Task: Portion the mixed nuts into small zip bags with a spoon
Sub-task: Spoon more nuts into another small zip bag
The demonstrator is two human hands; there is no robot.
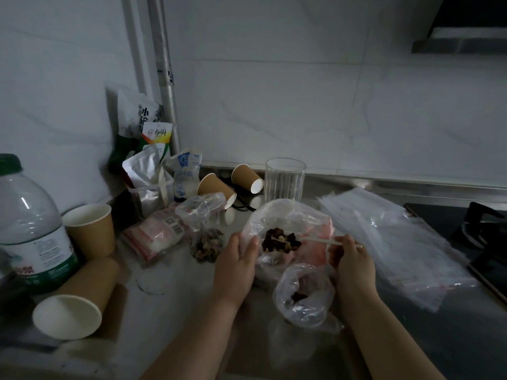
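A: Mixed nuts (281, 239), where are they?

B: Head view: a dark heap inside the big clear bag (288, 215), which sits on the counter (175, 283) just in front of the glass tumbler (284, 178). I will place everything from that tumbler.

A: And the hands?

B: The left hand (238, 264) grips the big bag's left edge, thumb on the plastic, holding the mouth open. The right hand (351, 259) pinches the handle of a thin white spoon (321, 240), whose tip lies in the nuts.

A: Any small bags?

B: 1 small zip bag (304, 294), open, stands nearer the person than the tumbler, between the wrists, with a few dark pieces at its bottom. Another filled bag (204, 231) stands left of the tumbler. A stack of flat zip bags (397, 242) lies to the tumbler's right.

A: Anything else?

B: 2 paper cups (233, 185) lie tipped just left of the tumbler; a water bottle (30, 226) stands far left.
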